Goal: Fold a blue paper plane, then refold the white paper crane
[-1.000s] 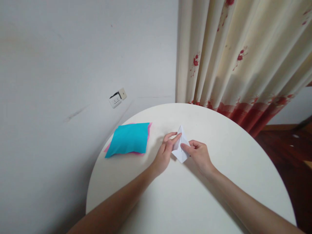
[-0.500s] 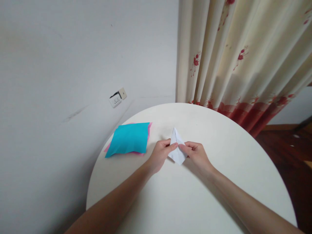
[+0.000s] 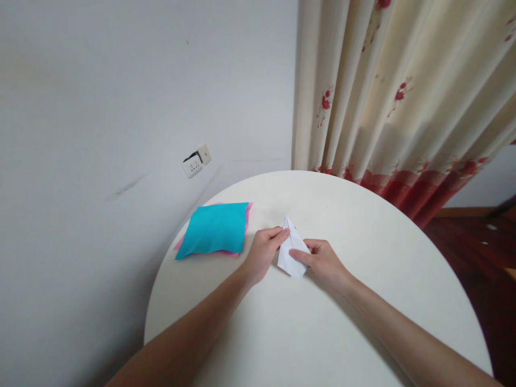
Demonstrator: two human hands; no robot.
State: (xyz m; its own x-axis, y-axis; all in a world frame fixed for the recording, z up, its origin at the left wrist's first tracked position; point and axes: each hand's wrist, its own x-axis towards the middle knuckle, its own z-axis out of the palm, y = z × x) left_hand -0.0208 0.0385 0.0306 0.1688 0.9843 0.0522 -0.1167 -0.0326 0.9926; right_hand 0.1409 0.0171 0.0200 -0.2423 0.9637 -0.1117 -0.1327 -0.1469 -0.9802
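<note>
A folded white sheet of paper (image 3: 291,264) is held between my two hands over the table, its narrow point facing away from me. My left hand (image 3: 264,250) pinches its upper left edge, thumb on top near the point. Lower down on the right side, my right hand (image 3: 322,260) grips the paper with the thumb lying across its front. A crease runs down from the point. The fingers beneath the paper are mostly hidden.
Blue paper (image 3: 215,228) lies over pink sheets (image 3: 249,215) on the left of the round white table (image 3: 363,242). A wall socket (image 3: 192,166) is behind it. A patterned curtain (image 3: 363,107) hangs beyond the table's far right edge.
My left thumb has moved up toward the paper's point, and my right thumb has slid lower. The paper has shifted slightly toward me.
</note>
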